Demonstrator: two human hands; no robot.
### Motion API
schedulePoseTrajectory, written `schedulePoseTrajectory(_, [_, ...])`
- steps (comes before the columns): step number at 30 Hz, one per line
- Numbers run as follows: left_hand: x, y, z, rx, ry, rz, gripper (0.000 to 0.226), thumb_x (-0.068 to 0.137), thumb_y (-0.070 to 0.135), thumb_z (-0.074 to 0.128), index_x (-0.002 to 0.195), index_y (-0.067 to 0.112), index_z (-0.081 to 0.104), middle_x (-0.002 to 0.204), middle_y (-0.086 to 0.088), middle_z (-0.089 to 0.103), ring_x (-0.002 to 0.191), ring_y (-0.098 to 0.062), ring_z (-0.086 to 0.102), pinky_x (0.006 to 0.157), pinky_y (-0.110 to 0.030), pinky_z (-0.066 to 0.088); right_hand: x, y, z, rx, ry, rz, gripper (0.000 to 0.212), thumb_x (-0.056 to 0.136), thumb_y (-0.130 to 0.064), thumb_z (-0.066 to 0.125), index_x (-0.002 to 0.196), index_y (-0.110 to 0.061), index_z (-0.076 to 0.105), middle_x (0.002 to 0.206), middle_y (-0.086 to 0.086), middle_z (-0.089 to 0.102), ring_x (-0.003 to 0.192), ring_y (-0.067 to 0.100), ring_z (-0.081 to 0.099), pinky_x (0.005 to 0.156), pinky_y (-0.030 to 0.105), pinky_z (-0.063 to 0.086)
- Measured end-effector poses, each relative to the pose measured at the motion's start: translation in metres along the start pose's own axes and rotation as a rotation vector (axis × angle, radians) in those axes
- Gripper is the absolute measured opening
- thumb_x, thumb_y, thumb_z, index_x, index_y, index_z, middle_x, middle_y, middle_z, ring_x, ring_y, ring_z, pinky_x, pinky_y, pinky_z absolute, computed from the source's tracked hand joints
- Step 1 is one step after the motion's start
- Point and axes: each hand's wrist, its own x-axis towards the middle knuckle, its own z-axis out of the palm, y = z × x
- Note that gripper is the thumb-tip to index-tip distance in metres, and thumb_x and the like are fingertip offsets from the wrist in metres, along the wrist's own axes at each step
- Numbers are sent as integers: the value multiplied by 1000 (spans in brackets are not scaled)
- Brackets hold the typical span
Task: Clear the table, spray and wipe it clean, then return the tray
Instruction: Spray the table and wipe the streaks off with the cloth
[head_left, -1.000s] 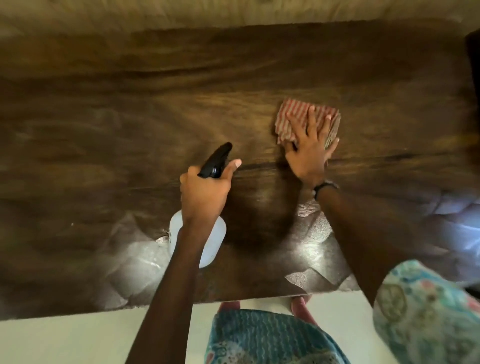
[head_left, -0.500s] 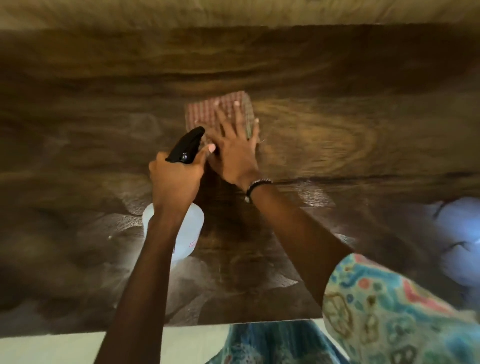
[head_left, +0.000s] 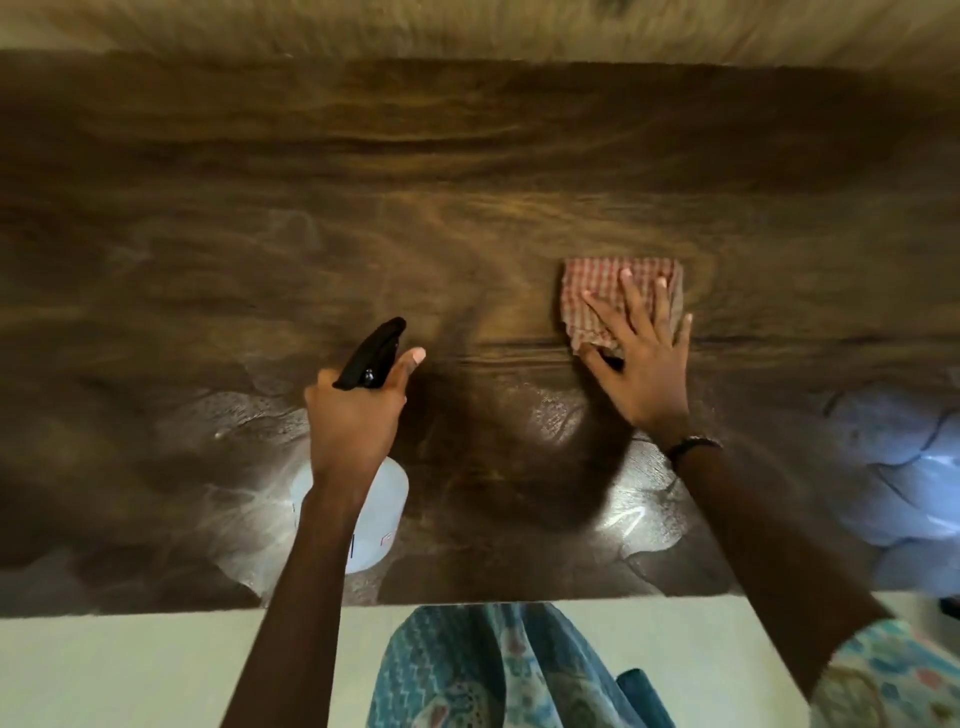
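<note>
Currently: spray bottle (head_left: 371, 519) is translucent white with a black trigger head (head_left: 371, 353); can't tell how much liquid is inside. Left hand (head_left: 353, 415) is wrapped closed around the bottle neck, thumb out beside the trigger, bottle held above the near part of the table (head_left: 208, 208). Right hand (head_left: 641, 364) lies flat, fingers (head_left: 631, 296) spread wide, pressing a folded red-checked cloth (head_left: 597, 291) onto the dark wood top, right of centre. Cloth sits under the fingertips, palm on bare wood. Wet, shiny patches show on the near table surface. Tray isn't in view.
</note>
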Motion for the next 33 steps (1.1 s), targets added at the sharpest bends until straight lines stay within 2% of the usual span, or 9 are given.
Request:
schedulePoseTrajectory(3, [-16, -6, 0, -17, 18, -32, 60, 65, 54, 79, 98, 22, 39, 102, -11, 67, 89, -20, 67, 79, -34, 51, -37, -28, 14, 39, 10, 118, 58, 85, -53, 39, 141, -36, 43, 159, 2, 21, 147, 35, 6, 109, 68, 5])
schedulePoseTrajectory(9, [-58, -18, -14, -52, 82, -8, 40, 75, 37, 77, 70, 26, 39, 78, -9, 66, 73, -15, 61, 71, -26, 40, -84, -123, 49, 54, -82, -178, 55, 83, -42, 49, 138, -37, 45, 159, 2, 21, 147, 36, 5, 111, 67, 0])
schedulePoseTrajectory(12, [-64, -29, -19, -61, 101, -34, 36, 75, 34, 78, 80, 11, 52, 70, 1, 58, 68, -15, 57, 72, -27, 40, -114, -137, 56, 32, -181, -435, 57, 83, -39, 59, 138, -36, 44, 158, 3, 24, 147, 34, 8, 110, 70, 8])
schedulePoseTrajectory(15, [-71, -38, -25, -87, 116, -74, 49, 72, 39, 80, 96, 15, 44, 85, 2, 58, 82, -17, 56, 78, -28, 39, -138, -97, 46, -50, -234, -613, 57, 86, -44, 49, 141, -41, 36, 159, 0, 21, 147, 32, 9, 110, 69, 13])
schedulePoseTrajectory(21, [-79, -49, -39, -84, 114, -34, 29, 74, 34, 78, 67, 29, 51, 65, 10, 57, 51, 10, 57, 55, -13, 38, -197, -73, 42, -12, -222, -308, 59, 84, -38, 50, 141, -43, 37, 159, 0, 21, 148, 33, 5, 109, 70, 16])
schedulePoseTrajectory(23, [-78, -49, -47, -88, 138, -41, 31, 74, 33, 79, 65, 27, 49, 64, 6, 56, 49, 7, 57, 52, -12, 39, -208, -95, 51, -6, -209, -289, 61, 82, -35, 50, 141, -43, 37, 159, 1, 21, 147, 34, 5, 109, 69, 12])
schedulePoseTrajectory(28, [-63, -49, -73, -125, 180, -107, 38, 75, 34, 77, 81, 13, 47, 67, 10, 47, 67, -12, 50, 69, -25, 37, -196, -179, 75, -18, -271, -642, 67, 78, -37, 61, 141, -42, 37, 161, -2, 14, 148, 32, 3, 112, 66, 13])
schedulePoseTrajectory(31, [-41, -51, -91, -139, 219, -126, 44, 75, 38, 77, 95, 11, 48, 69, 7, 46, 80, -17, 48, 74, -25, 35, -159, -231, 90, -16, -262, -740, 80, 82, -42, 63, 150, -31, 24, 161, -1, 10, 148, 27, -6, 113, 64, 8])
schedulePoseTrajectory(33, [-24, -47, -106, -136, 223, -127, 49, 76, 38, 76, 105, 10, 48, 80, 4, 49, 83, -16, 49, 75, -26, 36, -122, -256, 99, 28, -242, -752, 76, 80, -41, 66, 148, -30, 31, 161, 1, 14, 148, 28, -6, 113, 64, 3])
